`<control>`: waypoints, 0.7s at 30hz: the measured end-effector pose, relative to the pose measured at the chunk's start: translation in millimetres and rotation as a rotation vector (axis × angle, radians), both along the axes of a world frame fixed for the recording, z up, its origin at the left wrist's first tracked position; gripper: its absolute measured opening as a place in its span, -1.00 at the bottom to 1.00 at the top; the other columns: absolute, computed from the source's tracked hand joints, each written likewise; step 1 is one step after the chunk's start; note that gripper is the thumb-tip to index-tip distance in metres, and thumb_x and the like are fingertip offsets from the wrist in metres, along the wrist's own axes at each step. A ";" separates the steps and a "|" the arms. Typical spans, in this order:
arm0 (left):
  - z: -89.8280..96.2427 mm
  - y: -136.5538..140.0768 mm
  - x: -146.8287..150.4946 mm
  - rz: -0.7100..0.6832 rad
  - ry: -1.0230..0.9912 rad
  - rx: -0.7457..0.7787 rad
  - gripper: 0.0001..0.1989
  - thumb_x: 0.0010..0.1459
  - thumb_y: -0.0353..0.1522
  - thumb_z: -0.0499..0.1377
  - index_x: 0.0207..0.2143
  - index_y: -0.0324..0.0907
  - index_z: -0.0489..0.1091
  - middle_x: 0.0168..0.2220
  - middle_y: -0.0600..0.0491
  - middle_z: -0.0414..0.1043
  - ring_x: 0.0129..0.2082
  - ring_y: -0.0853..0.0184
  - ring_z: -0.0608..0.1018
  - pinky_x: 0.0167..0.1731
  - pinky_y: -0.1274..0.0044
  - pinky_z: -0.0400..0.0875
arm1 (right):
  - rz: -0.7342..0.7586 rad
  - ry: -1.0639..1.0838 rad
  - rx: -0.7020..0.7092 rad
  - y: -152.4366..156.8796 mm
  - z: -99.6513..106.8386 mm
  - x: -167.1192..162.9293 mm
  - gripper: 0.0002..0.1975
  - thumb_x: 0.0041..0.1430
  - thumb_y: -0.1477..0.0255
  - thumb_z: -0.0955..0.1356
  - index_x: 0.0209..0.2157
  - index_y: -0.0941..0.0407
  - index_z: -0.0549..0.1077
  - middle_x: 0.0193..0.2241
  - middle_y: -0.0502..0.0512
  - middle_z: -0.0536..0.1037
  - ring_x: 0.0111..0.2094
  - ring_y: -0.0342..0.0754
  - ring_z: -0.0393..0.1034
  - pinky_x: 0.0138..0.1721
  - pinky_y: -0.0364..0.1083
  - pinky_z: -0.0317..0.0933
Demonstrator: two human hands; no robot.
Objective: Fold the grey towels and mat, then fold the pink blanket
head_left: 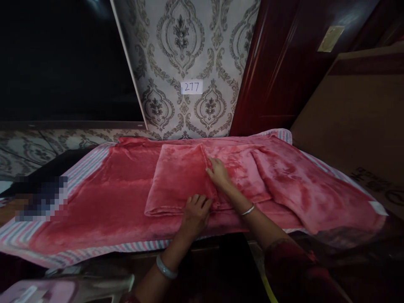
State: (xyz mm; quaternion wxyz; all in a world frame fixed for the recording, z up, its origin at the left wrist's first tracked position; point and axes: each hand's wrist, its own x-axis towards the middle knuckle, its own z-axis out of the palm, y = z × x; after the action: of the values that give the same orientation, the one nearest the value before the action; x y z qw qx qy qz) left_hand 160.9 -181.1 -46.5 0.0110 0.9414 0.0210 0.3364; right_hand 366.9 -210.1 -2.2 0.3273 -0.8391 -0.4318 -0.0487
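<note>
A pinkish-red plush cloth (179, 176) lies folded over itself near the middle of a larger red plush blanket. Whether this cloth is a garment or another blanket, I cannot tell. My left hand (196, 212) is at its front edge, fingers bent over the fabric and the thumb hidden. Farther back, my right hand (218, 171) grips the right-hand edge of the folded panel between thumb and fingers. A loose part (290, 181) of plush fabric spreads out to the right of my right hand. Beneath everything is the red blanket (85, 214) with a striped border.
A dark television screen (66, 63) stands at the back left. Behind the bed-like surface are patterned wallpaper with a "277" label (192, 86) and a dark red wooden panel (271, 63). A large cardboard box (356, 109) borders the right. A pink object (47, 290) sits at the lower left.
</note>
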 end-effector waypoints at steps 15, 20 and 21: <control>9.3 -6.7 -12.7 -0.038 0.116 0.003 -0.66 0.21 -0.48 0.16 0.04 -0.18 0.43 -0.10 -0.08 0.51 -0.14 0.20 0.46 -0.18 0.34 0.35 | 0.101 -0.032 -0.258 27.5 4.4 -24.1 -0.23 0.37 0.06 0.18 0.41 0.27 0.10 0.42 0.39 0.05 0.45 0.20 -0.15 0.39 0.22 -0.28; 42.1 1.7 -22.1 -0.130 0.390 -0.128 -0.68 0.21 -0.40 0.21 0.03 -0.08 0.46 -0.11 -0.01 0.52 -0.11 0.21 0.51 -0.11 0.37 0.41 | 0.048 -0.075 -0.227 52.0 -1.9 -9.2 -0.21 0.36 0.07 0.20 0.41 0.30 0.10 0.44 0.42 -0.01 0.46 0.22 -0.21 0.39 0.23 -0.27; 50.1 10.8 -21.4 -0.191 0.430 -0.168 -0.70 0.21 -0.39 0.21 0.00 -0.04 0.48 -0.11 0.03 0.53 -0.11 0.24 0.52 -0.10 0.40 0.41 | 0.040 -0.073 -0.243 52.1 -7.3 -8.0 -0.21 0.35 0.05 0.20 0.41 0.29 0.11 0.43 0.42 0.01 0.46 0.23 -0.21 0.38 0.24 -0.26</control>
State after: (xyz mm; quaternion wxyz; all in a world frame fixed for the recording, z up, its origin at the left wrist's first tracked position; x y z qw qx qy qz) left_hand 139.5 -170.4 3.7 0.1160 0.9849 -0.0382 0.1231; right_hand 358.9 -158.0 -9.5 0.2080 -0.8616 -0.4626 -0.0198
